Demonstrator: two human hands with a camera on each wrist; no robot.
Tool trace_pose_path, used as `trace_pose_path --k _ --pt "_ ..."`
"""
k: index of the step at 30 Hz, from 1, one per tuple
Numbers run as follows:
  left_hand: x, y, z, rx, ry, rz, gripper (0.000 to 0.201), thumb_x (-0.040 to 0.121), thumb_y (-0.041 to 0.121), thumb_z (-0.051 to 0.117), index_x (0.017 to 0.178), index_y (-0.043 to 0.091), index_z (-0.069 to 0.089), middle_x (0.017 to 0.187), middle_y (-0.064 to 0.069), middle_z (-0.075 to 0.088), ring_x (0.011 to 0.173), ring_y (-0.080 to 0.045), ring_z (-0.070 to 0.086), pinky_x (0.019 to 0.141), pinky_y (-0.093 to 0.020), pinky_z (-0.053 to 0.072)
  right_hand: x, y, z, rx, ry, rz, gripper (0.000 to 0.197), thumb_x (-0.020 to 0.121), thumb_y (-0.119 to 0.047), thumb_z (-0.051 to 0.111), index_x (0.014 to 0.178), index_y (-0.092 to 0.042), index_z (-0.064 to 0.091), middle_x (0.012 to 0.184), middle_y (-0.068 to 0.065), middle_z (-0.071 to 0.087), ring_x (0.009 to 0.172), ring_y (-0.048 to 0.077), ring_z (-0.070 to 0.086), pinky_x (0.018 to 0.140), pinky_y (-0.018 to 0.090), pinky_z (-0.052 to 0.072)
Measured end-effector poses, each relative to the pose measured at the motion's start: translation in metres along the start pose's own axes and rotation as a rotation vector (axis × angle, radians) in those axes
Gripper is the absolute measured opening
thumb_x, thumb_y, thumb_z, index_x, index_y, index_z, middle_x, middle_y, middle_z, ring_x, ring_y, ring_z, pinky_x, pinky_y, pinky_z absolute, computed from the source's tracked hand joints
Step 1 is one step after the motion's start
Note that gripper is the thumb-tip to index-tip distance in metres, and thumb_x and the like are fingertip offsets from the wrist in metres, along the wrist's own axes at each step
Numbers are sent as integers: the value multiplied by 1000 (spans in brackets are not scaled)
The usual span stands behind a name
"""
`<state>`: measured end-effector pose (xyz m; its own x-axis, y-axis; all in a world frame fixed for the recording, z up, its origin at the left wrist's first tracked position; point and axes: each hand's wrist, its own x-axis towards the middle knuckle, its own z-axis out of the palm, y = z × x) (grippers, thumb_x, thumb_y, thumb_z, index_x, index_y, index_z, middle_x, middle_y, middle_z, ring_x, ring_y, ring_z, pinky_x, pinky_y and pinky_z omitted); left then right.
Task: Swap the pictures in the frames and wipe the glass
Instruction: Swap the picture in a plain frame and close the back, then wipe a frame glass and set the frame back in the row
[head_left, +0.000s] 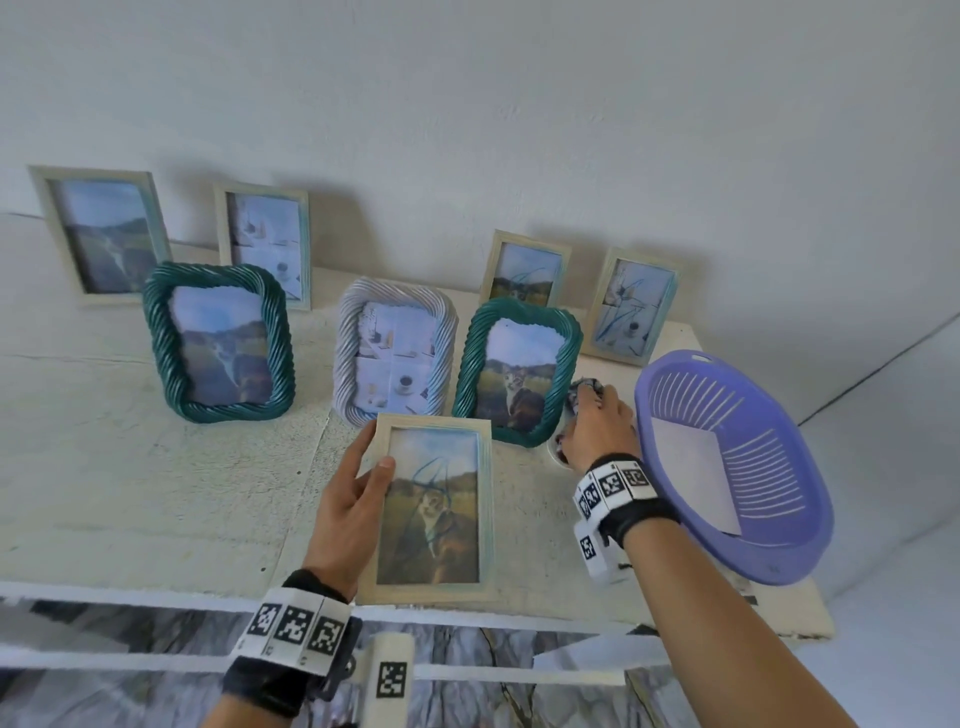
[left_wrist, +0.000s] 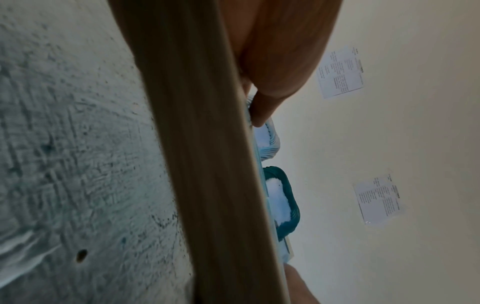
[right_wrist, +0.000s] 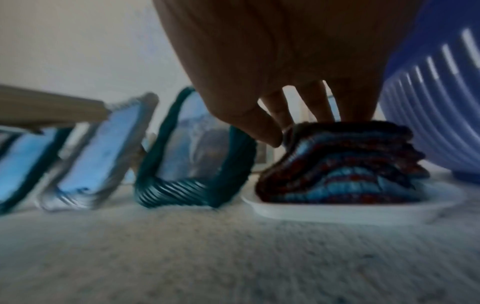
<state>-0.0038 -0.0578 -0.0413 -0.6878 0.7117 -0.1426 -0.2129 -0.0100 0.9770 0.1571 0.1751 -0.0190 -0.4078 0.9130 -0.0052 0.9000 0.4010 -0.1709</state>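
Note:
My left hand (head_left: 358, 499) grips a beige wooden frame (head_left: 434, 509) by its left edge, thumb on the glass; it holds a cat picture and blue scribbles mark the glass. In the left wrist view the frame's edge (left_wrist: 207, 164) fills the middle. My right hand (head_left: 597, 426) grips a folded striped cloth (right_wrist: 342, 164), fingers on top and thumb at its side. The cloth lies on a small white dish (right_wrist: 337, 211), between a teal twisted frame (head_left: 517, 371) with a cat picture and a purple basket (head_left: 727, 467).
On the table (head_left: 156, 467) stand a white twisted frame (head_left: 397, 358), another teal frame (head_left: 218, 343) and several beige frames against the wall, such as one at the far left (head_left: 101, 234). A sheet of paper (head_left: 696, 473) lies in the basket. The table's front edge is near my wrists.

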Motion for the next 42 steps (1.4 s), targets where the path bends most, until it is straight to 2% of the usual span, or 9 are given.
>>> trace_pose_path --k 3,7,13,17,22,27,31,36,42 --pt "3 -3 -6 17 -25 28 46 99 23 51 143 35 43 102 0 75 109 -26 65 103 -54 44 10 0 6 17 -93 48 57 86 -14 60 137 -15 36 134 18 42 118 41 47 96 46 43" --pt "10 -10 -13 18 -67 54 55 85 56 58 137 54 42 96 -3 53 91 -23 53 100 -49 43 3 -1 5 -22 -32 44 62 87 -14 62 140 -4 31 129 21 45 111 40 53 90 42 46" --pt "11 -6 -9 32 -114 73 50 99 25 48 147 35 36 114 8 69 111 -14 62 107 -46 41 -44 -3 -11 77 32 8 51 92 -10 50 141 -4 33 123 21 49 100 37 57 82 39 48" --pt "13 -6 -8 44 -150 86 52 94 47 55 143 48 36 116 11 55 108 -11 55 103 -35 37 -87 -10 -19 205 136 -2 38 91 -7 51 129 -2 50 117 20 54 97 34 56 72 27 39" --pt "17 -11 -7 104 -187 111 55 92 58 49 144 50 34 98 5 44 92 -16 45 88 -37 37 -131 -55 -19 448 235 -302 29 83 -23 45 107 -11 55 109 5 54 93 19 51 74 20 44" --pt "7 -2 0 263 -105 228 49 101 19 45 148 25 33 53 10 28 48 -3 26 48 -15 26 -133 -90 -2 278 180 -347 29 87 -31 57 112 -16 57 112 3 58 92 23 50 72 30 50" --pt "5 -1 -2 308 -71 258 49 101 11 46 148 18 35 47 12 30 44 -3 26 46 -13 24 -131 -94 7 279 166 -396 45 76 -2 72 119 -13 62 115 7 61 93 27 53 81 36 53" --pt "7 1 -10 335 -28 263 48 100 10 47 147 15 38 46 13 29 44 -3 26 45 -13 24 -149 -89 4 314 54 -631 37 81 -4 60 116 -16 66 122 0 58 93 18 46 84 16 36" --pt "0 6 -5 321 -46 283 50 101 10 46 148 17 33 48 12 30 45 -4 27 46 -14 24 -128 -97 -18 176 224 -630 45 59 6 81 101 -6 70 102 8 66 84 23 51 66 38 56"
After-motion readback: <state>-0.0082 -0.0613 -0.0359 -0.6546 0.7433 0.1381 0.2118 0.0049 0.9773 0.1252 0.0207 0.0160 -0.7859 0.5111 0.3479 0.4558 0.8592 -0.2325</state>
